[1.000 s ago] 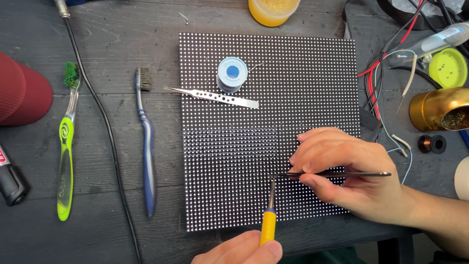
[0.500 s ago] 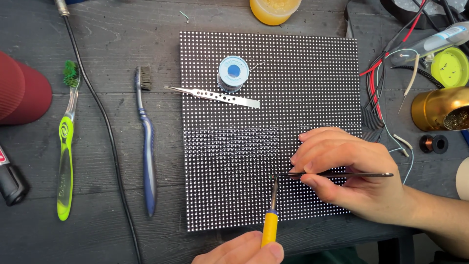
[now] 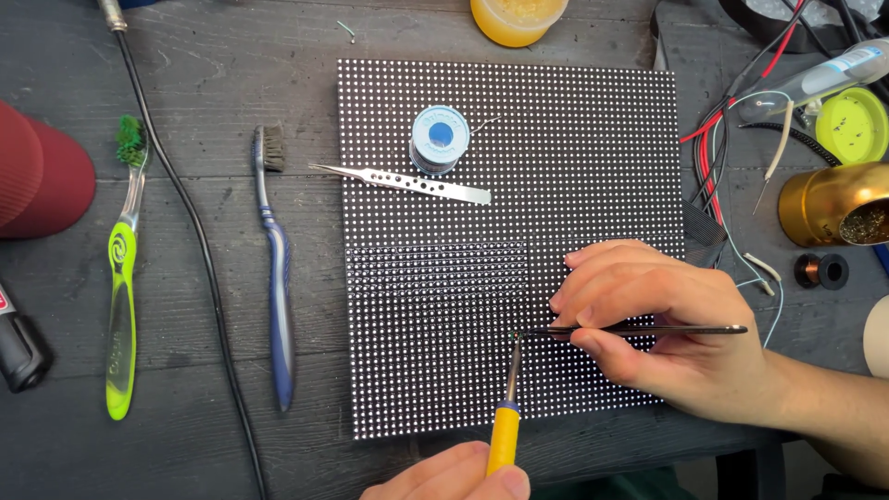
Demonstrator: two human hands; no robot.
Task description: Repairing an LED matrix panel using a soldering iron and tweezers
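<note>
We fix a dot: right hand (image 3: 681,338) pinches thin dark tweezers (image 3: 639,330), left hand (image 3: 454,477) grips yellow-handled soldering iron (image 3: 507,412) on black dotted LED panel (image 3: 593,139). Next: steady tips.

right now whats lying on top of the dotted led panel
A solder spool and loose steel tweezers lie on the panel. The right hand rests on it, covering the dots beneath.
</note>
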